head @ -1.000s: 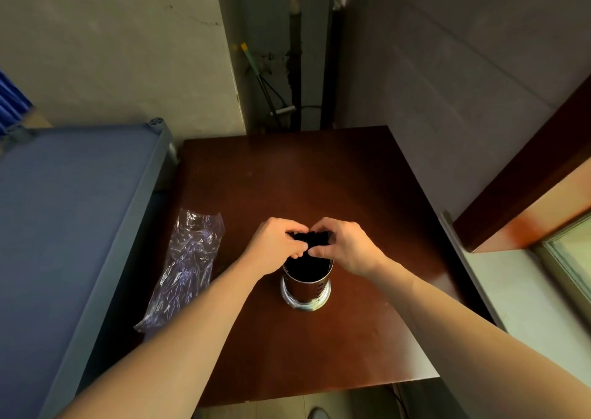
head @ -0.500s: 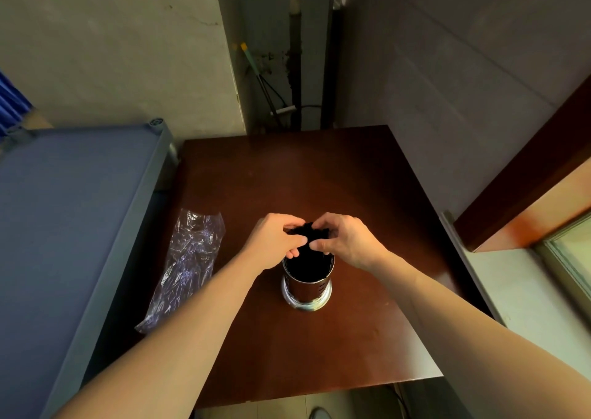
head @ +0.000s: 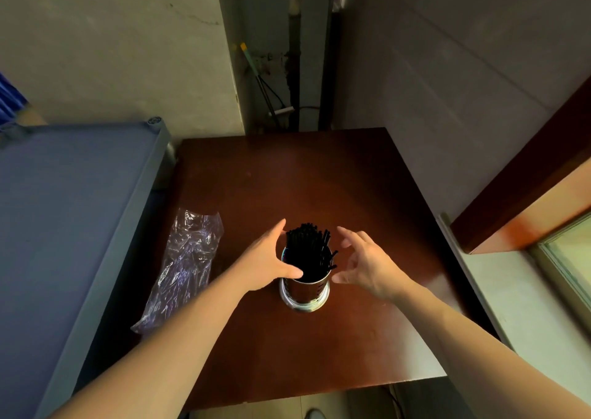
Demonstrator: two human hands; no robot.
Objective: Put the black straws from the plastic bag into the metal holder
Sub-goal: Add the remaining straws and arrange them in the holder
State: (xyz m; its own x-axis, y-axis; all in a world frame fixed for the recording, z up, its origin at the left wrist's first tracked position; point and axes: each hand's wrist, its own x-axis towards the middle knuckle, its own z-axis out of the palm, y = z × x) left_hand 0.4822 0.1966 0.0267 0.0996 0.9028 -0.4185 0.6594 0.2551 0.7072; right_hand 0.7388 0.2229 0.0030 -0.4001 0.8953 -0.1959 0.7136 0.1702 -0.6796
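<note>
A bundle of black straws stands upright in the shiny metal holder near the middle of the dark wooden table. The straw tips fan out above the rim. My left hand is open just left of the straws, its thumb by the holder's rim. My right hand is open just right of the holder, fingers spread, holding nothing. The clear plastic bag lies flat and crumpled at the table's left edge.
A blue-grey bed or bench surface runs along the left of the table. Walls stand close behind and to the right, with pipes in the corner. A window ledge is at the right.
Both hands were pinched together on the straw tops over the holder. They have let go and moved apart to either side, leaving the straws standing in the holder.
</note>
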